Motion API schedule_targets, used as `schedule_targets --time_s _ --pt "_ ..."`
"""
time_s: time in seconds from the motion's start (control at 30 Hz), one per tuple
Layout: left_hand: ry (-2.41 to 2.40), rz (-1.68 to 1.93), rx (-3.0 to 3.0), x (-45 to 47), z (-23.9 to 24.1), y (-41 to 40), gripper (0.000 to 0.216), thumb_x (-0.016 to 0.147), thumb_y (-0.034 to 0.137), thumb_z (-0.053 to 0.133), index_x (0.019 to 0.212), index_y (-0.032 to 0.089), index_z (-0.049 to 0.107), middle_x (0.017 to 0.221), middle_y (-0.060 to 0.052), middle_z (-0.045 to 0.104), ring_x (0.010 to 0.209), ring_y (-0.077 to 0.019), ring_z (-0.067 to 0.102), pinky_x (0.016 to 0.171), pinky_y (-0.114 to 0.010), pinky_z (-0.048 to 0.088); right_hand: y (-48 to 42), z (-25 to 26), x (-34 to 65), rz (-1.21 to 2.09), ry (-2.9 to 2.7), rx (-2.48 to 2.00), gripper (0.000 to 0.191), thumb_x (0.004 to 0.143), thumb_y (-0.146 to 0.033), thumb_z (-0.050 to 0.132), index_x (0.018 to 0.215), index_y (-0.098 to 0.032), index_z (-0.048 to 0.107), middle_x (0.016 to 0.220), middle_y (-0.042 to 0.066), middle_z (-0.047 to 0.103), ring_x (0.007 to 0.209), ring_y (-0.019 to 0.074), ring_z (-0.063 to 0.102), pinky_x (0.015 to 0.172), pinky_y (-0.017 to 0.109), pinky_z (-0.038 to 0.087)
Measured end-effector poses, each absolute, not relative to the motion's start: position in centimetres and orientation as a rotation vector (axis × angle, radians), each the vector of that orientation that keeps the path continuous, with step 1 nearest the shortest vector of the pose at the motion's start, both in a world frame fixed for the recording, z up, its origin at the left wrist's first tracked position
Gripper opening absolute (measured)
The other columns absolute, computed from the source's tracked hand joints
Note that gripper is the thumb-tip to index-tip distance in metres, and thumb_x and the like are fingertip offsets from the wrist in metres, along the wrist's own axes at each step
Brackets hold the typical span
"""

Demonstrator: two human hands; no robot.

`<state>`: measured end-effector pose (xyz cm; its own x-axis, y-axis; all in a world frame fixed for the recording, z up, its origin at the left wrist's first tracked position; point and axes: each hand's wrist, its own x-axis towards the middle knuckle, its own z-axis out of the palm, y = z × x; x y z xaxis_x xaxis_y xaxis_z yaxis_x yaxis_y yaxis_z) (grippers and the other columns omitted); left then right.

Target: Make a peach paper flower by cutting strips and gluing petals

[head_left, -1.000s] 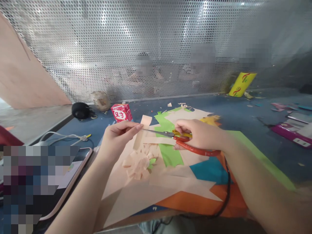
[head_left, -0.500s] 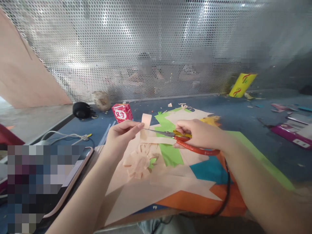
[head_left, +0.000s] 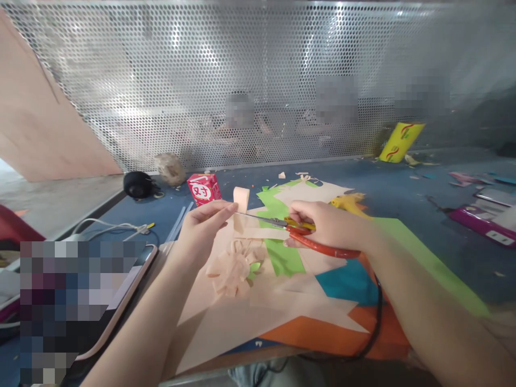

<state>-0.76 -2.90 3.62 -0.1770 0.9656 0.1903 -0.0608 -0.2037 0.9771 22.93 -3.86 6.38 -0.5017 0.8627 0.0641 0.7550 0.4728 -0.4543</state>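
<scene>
1. Here we are with the left hand pinched tight, thumb and forefinger together on the pale paper strip, its upper end rolled into a curl above the fingertips.
2. Over in the right hand, we see fingers closed around the handles of the scissors; the blades look together, their tips reaching right up to the left fingertips.
3. So where's our strip? Right at that meeting point, above the strewn paper. A straight pale length runs just below the blades, and we can't tell whether it's the same piece.
4. Done, as far as we can judge: the curl itself, and a looped paper flower lying on the pale sheet, a small green piece at its side.
5. Left over: our strip is apart from that flower, while green paper, blue paper and orange paper lie in larger pieces.
6. Scraps on the table suggest plenty of cutting is behind us.
</scene>
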Motion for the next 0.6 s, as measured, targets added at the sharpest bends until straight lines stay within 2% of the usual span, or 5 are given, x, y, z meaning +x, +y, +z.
schedule_targets --time_s 0.2,0.37,0.6 --pt "1.155 1.543 1.214 -0.63 3.40 -2.71 0.013 0.055 0.030 0.078 0.059 0.021 0.070 0.074 -0.001 0.067 0.072 -0.0124 0.056 0.064 -0.024 0.040 -3.97 6.38 22.78 0.582 -2.426 -1.366 0.037 0.072 -0.050 0.058 0.072 -0.022 0.034 0.062 -0.006 0.040 0.053 0.0096 0.029 0.048 0.023 0.023" --pt "1.131 1.536 1.245 -0.70 3.30 -2.65 0.012 0.056 0.029 0.078 0.059 0.021 0.070 0.074 -0.001 0.067 0.074 -0.0135 0.058 0.067 -0.025 0.042 -3.92 6.29 22.69 0.561 -2.448 -1.335 0.031 0.076 -0.045 0.053 0.071 -0.022 0.034 0.061 -0.006 0.039 0.053 0.0096 0.030 0.048 0.023 0.024" --pt "1.109 1.566 1.227 -0.59 3.29 -2.60 0.015 0.054 0.031 0.078 0.060 0.020 0.070 0.075 -0.001 0.067 0.075 -0.0131 0.058 0.065 -0.023 0.042 -3.78 6.09 22.72 0.610 -2.443 -1.374 0.030 0.075 -0.044 0.054 0.070 -0.022 0.035 0.060 -0.006 0.039 0.052 0.0092 0.031 0.048 0.023 0.023"
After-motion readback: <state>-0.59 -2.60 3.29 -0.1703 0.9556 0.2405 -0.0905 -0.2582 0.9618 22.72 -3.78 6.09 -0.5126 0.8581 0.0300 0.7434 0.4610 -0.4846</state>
